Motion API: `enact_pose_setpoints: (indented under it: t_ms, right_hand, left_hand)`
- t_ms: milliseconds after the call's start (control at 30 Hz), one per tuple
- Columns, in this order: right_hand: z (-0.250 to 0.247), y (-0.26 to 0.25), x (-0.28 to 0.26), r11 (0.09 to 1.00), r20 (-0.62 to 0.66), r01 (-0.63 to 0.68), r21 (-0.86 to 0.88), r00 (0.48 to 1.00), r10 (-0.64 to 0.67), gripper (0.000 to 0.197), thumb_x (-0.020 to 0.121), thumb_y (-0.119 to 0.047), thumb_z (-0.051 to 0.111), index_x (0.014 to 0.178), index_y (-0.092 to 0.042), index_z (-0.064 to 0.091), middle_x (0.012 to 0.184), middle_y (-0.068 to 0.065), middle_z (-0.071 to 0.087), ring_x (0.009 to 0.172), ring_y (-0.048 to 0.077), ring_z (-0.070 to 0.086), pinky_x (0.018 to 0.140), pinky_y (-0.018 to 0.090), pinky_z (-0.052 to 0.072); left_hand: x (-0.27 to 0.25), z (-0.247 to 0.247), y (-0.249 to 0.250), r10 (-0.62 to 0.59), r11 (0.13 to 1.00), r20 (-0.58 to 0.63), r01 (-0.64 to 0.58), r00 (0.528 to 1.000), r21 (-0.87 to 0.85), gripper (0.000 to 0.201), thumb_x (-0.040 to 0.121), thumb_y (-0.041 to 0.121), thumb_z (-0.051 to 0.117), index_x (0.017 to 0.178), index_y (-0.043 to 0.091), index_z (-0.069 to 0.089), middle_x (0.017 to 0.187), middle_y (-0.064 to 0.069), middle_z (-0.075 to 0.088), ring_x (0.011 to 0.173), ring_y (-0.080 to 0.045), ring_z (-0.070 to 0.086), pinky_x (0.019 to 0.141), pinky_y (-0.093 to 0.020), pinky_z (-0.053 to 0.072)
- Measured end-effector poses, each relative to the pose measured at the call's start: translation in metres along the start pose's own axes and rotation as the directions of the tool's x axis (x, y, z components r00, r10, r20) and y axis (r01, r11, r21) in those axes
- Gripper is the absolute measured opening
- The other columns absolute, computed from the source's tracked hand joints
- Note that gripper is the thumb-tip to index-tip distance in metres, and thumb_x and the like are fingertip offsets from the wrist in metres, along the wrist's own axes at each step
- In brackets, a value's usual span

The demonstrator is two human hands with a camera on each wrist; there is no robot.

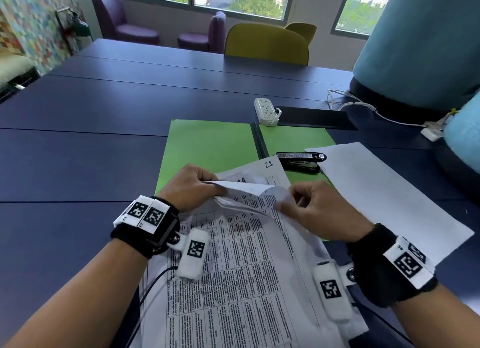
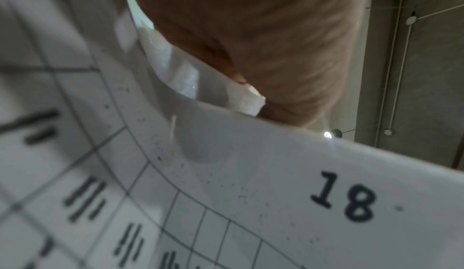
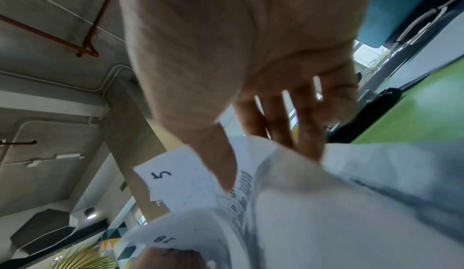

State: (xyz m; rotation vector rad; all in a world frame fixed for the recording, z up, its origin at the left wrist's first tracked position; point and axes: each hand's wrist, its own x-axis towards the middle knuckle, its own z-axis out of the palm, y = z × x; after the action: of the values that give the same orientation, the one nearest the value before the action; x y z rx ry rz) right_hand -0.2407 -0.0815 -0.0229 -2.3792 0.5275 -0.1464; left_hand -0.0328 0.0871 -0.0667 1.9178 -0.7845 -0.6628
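Printed sheets (image 1: 246,282): thin white office paper, matte, covered with a ruled grid of small black text. The stack lies on the dark blue table (image 1: 78,152) right in front of the person. Its far end overlaps the lower edge of an open green folder (image 1: 207,145). The sheets are loose and fanned, not squared. Page numbers show at corners: 21 in the head view, 18 and 5 in the wrist views.

The upper pages are lifted off the stack at the far end and bent into a soft curl, with their edges spread apart.

Left hand (image 1: 193,186): fingers curled, thumb and fingertips pinching the raised edge of the pages at its left side. In the left wrist view the paper fills most of the frame and bows under the hand (image 2: 263,35).

Right hand (image 1: 317,210): thumb and fingers pinch the curled right corner of the same pages. The right wrist view shows the fingers (image 3: 276,118) behind the paper and the thumb on its front.

Folder: smooth card, flat, with a dark spine crease. On its right half lies a black stapler (image 1: 301,161) with a glossy metal top. To the right lies a blank white sheet (image 1: 376,186), flat and angled. Beyond the folder lies a white plastic power strip (image 1: 266,111).
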Motion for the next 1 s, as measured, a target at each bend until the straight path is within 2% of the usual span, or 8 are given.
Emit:
enact_pose_setpoints:
  t_ms: [67, 200, 300, 367, 533, 767, 833, 1000]
  right_hand:
    - [0.0, 0.007, -0.004, 0.997, 0.133, -0.034, -0.072, 0.99, 0.043, 0.037, 0.092, -0.029, 0.067, 0.061, -0.01, 0.058, 0.05, -0.011, 0.044, 0.046, 0.005, 0.035, 0.048, 0.023, 0.03]
    - [-0.009, 0.015, -0.001, 0.993, -0.174, -0.06, 0.098, 0.982, 0.077, 0.036, 0.094, -0.029, 0.065, 0.072, 0.0, 0.065, 0.057, -0.002, 0.049, 0.05, 0.007, 0.038, 0.049, 0.023, 0.031]
    - [-0.014, 0.009, -0.008, 0.995, -0.004, -0.091, 0.045, 0.996, 0.091, 0.035, 0.094, -0.026, 0.066, 0.064, -0.007, 0.063, 0.047, -0.011, 0.043, 0.04, 0.002, 0.032, 0.042, 0.014, 0.026]
    - [-0.023, 0.013, -0.006, 0.994, -0.134, -0.107, 0.029, 0.985, 0.11, 0.043, 0.091, -0.021, 0.066, 0.057, -0.002, 0.05, 0.047, -0.01, 0.034, 0.041, 0.004, 0.027, 0.044, 0.022, 0.024]
    - [-0.098, 0.009, 0.004, 0.996, -0.685, -0.077, -0.051, 0.729, 0.021, 0.035, 0.08, -0.03, 0.068, 0.068, 0.002, 0.059, 0.058, 0.001, 0.044, 0.051, 0.002, 0.034, 0.047, 0.029, 0.032]
    - [-0.19, -0.001, 0.015, 0.909, -0.885, -0.254, -0.331, 0.418, -0.205, 0.063, 0.09, -0.076, 0.029, 0.096, -0.019, 0.057, 0.079, 0.014, 0.065, 0.075, 0.037, 0.062, 0.072, 0.051, 0.053]
    - [-0.188, -0.009, 0.015, 0.852, -0.85, -0.283, -0.44, 0.437, -0.294, 0.059, 0.095, -0.069, 0.022, 0.096, -0.02, 0.054, 0.087, 0.014, 0.064, 0.082, 0.041, 0.06, 0.074, 0.051, 0.051]
    - [-0.129, -0.014, 0.01, 0.539, -0.536, -0.268, -0.798, 0.723, -0.435, 0.026, 0.093, -0.021, 0.043, 0.083, -0.004, 0.06, 0.08, 0.024, 0.059, 0.069, 0.043, 0.059, 0.055, 0.037, 0.038]
  left_hand:
    - [0.002, -0.001, -0.002, -0.005, 1.0, -0.009, 0.005, 1.0, 0.005, 0.013, 0.076, 0.024, 0.083, 0.065, 0.018, 0.079, 0.057, 0.004, 0.062, 0.058, -0.013, 0.051, 0.064, -0.026, 0.039]
    - [0.002, 0.0, -0.001, -0.006, 1.0, -0.01, 0.006, 1.0, -0.003, 0.012, 0.071, 0.031, 0.083, 0.064, 0.022, 0.079, 0.057, 0.006, 0.064, 0.057, -0.012, 0.054, 0.064, -0.025, 0.042]
    - [0.005, -0.001, -0.004, -0.016, 1.0, -0.025, 0.016, 1.0, 0.003, 0.019, 0.077, 0.026, 0.084, 0.059, 0.024, 0.077, 0.056, 0.009, 0.067, 0.058, -0.012, 0.058, 0.064, -0.025, 0.044]
    - [0.006, -0.001, -0.006, -0.024, 1.0, -0.037, 0.023, 0.999, -0.004, 0.017, 0.076, 0.025, 0.084, 0.064, 0.017, 0.077, 0.056, 0.009, 0.067, 0.058, -0.013, 0.058, 0.064, -0.025, 0.044]
    - [0.006, 0.001, -0.009, 0.025, 0.998, -0.025, -0.026, 0.999, -0.056, 0.011, 0.077, 0.022, 0.082, 0.066, 0.024, 0.08, 0.07, -0.001, 0.076, 0.065, -0.007, 0.061, 0.073, -0.025, 0.046]
    - [0.006, 0.001, -0.006, 0.032, 0.999, -0.011, -0.032, 0.999, -0.034, 0.029, 0.091, 0.038, 0.071, 0.073, 0.016, 0.077, 0.049, 0.012, 0.057, 0.042, 0.0, 0.043, 0.047, -0.018, 0.033]
    - [0.007, 0.003, -0.01, 0.006, 0.997, -0.031, -0.009, 0.999, -0.082, 0.043, 0.092, 0.043, 0.068, 0.076, 0.003, 0.074, 0.043, 0.012, 0.048, 0.036, -0.002, 0.035, 0.04, -0.015, 0.03]
    - [0.003, 0.007, -0.011, 0.012, 0.98, -0.029, -0.017, 1.0, -0.199, 0.059, 0.079, 0.061, 0.073, 0.077, 0.003, 0.076, 0.06, -0.008, 0.051, 0.053, -0.017, 0.037, 0.055, -0.022, 0.036]
